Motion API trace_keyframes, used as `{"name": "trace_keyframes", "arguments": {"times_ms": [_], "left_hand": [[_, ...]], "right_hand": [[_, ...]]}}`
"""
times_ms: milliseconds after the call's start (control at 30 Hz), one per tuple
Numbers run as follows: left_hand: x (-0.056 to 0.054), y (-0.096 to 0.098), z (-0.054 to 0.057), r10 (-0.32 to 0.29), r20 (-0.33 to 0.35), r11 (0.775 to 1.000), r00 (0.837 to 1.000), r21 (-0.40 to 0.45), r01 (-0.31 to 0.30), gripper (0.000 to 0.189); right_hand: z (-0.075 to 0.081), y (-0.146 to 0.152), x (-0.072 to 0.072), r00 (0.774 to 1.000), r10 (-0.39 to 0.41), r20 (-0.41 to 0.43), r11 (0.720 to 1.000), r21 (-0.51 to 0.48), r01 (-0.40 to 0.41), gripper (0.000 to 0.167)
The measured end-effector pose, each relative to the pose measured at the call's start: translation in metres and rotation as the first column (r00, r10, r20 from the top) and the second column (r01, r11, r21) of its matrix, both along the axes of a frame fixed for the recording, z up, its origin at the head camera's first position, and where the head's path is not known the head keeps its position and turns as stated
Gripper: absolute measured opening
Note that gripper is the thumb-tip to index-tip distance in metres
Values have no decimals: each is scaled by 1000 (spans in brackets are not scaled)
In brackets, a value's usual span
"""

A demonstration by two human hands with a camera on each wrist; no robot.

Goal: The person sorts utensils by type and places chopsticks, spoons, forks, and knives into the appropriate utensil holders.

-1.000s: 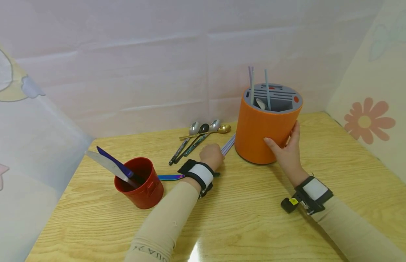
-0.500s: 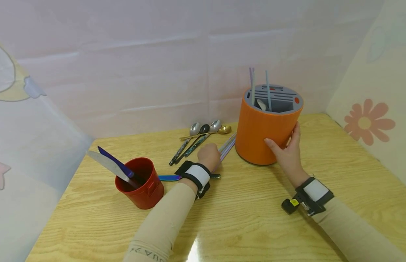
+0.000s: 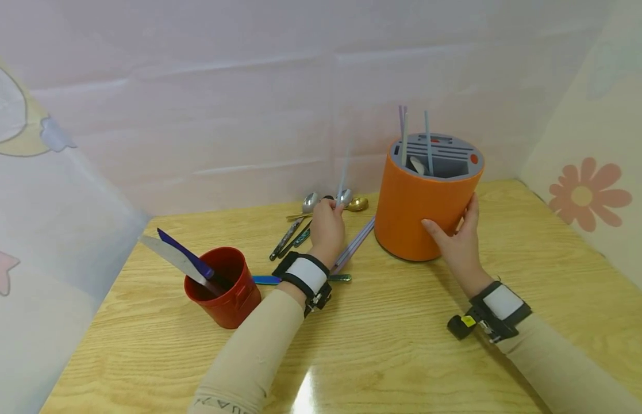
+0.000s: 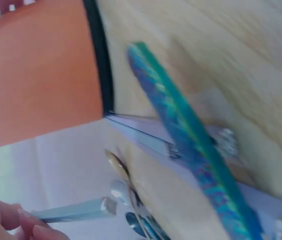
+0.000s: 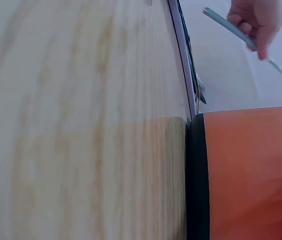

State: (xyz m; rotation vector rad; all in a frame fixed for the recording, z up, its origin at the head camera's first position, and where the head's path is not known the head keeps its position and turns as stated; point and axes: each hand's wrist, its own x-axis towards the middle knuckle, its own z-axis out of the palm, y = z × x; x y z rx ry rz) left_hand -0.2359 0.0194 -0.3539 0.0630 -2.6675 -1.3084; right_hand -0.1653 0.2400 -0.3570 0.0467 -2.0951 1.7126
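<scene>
My left hand (image 3: pixel 328 230) pinches a pale blue chopstick (image 4: pixel 75 211), raised off the table and roughly upright in the head view. The right wrist view also catches this chopstick (image 5: pixel 228 26) in the left hand's fingers. My right hand (image 3: pixel 459 247) holds the lower right side of an orange cylindrical knife block (image 3: pixel 419 213), thumb in front; its other fingers are partly hidden behind. Several chopsticks (image 3: pixel 405 135) and a spoon (image 3: pixel 417 165) stand in the block's grey slotted top. More chopsticks (image 3: pixel 358 241), pale purple and blue, lie on the table between left hand and block.
Several spoons (image 3: pixel 310 202), silver, gold and black, lie crossed behind the left hand. A rainbow-coloured knife (image 3: pixel 265 280) lies under the left wrist. At the left stands a red cup (image 3: pixel 230 307) with two knives (image 3: pixel 183 261) leaning in it. A wall backs the table.
The left hand, low over the lying chopsticks before, has risen and moved back with one pale blue chopstick lifted in its fingers. The right hand keeps its place on the block.
</scene>
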Motion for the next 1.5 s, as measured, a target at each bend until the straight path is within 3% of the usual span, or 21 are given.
{"name": "trace_keyframes", "arguments": {"times_ms": [133, 433, 667, 767, 967, 1200, 1500], "left_hand": [[3, 3, 7, -10, -27, 994, 1000, 111, 13, 24], [8, 4, 11, -28, -35, 980, 999, 198, 35, 26], [12, 4, 16, -48, -171, 946, 984, 309, 99, 23], [13, 4, 22, -50, -213, 904, 976, 406, 135, 24], [14, 5, 32, -18, -292, 794, 956, 577, 191, 24], [22, 13, 46, -20, -420, 725, 907, 619, 303, 23], [28, 21, 64, -12, -477, 615, 879, 690, 382, 20]], "right_hand": [[4, -2, 3, 1000, 7, -13, 1000, -8, -8, 94], [-3, 4, -3, 1000, 14, -7, 1000, -3, -14, 95], [3, 0, 2, 1000, 14, -10, 1000, -4, -14, 94], [4, -2, 3, 1000, 14, -16, 1000, -6, -14, 93], [5, -3, 4, 1000, 19, -4, 1000, -4, -19, 93], [3, -1, 2, 1000, 3, -7, 1000, -9, -3, 94], [-7, 5, -5, 1000, -8, -8, 1000, -8, 8, 95]]}}
